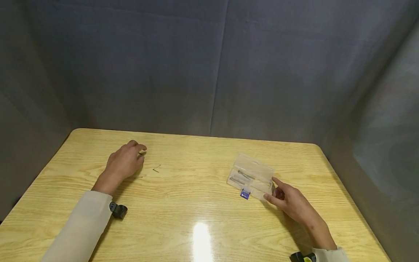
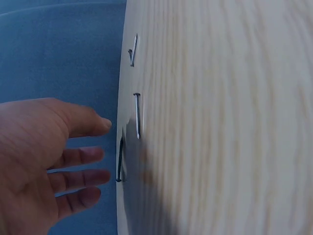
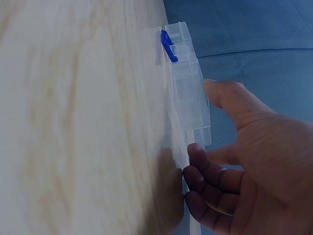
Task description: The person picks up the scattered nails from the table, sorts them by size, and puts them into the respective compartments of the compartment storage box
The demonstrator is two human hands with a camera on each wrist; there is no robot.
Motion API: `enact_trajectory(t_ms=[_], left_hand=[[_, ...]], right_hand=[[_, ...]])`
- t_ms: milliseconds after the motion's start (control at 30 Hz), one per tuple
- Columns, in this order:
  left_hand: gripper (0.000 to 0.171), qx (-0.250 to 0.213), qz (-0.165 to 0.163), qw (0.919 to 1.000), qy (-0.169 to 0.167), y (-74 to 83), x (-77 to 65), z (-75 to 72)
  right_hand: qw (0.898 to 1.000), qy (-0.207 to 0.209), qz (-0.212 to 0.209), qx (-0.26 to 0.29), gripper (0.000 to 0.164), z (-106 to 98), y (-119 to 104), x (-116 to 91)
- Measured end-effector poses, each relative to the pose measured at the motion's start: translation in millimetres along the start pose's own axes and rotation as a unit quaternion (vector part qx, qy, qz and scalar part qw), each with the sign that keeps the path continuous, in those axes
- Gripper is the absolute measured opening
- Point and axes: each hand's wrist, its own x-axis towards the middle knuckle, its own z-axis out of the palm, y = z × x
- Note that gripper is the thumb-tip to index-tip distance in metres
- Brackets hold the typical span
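Over at ten o'clock on the wooden counter [image 1: 173, 207], taking twelve as the far edge, the person's left hand [image 1: 125, 160] is held low with thumb and fingers spread; I make out nothing pinched in that grip. A dark nail [image 2: 120, 162] lies right by the fingertips, so the gap seems shaped for something that thin. A second nail [image 2: 137, 116] lies close by, and around the hand's four o'clock a pair of nails [image 2: 134, 51] meets in a narrow V. Further right, towards two o'clock, sits the clear plastic box [image 1: 260, 184], spread open, presumably so the slim metal pieces [image 1: 244, 175] inside, likely nails too, can be reached. A blue latch [image 1: 245, 193] sticks out at its seven o'clock. At its four o'clock the right hand [image 1: 289, 199] pinches the box's end between thumb and fingers, probably to keep so light a thing from sliding.
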Motion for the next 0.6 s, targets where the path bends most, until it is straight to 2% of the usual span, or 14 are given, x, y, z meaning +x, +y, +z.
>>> enact_trajectory(t_ms=[167, 400, 600], left_hand=[[0.038, 0.003, -0.015, 0.9998, -0.009, -4.5, 1.2, 0.7], [0.034, 0.003, -0.035, 0.9983, -0.046, -8.0, -2.2, 2.3], [0.026, 0.006, -0.030, 0.9992, -0.027, -12.2, -5.2, 1.7]], right_hand=[[1.000, 0.004, 0.000, -0.008, 0.082, 0, 1, 0], [1.000, 0.003, 0.005, -0.006, 0.083, 1, 1, 0], [1.000, 0.007, 0.000, -0.008, 0.083, 1, 1, 1]])
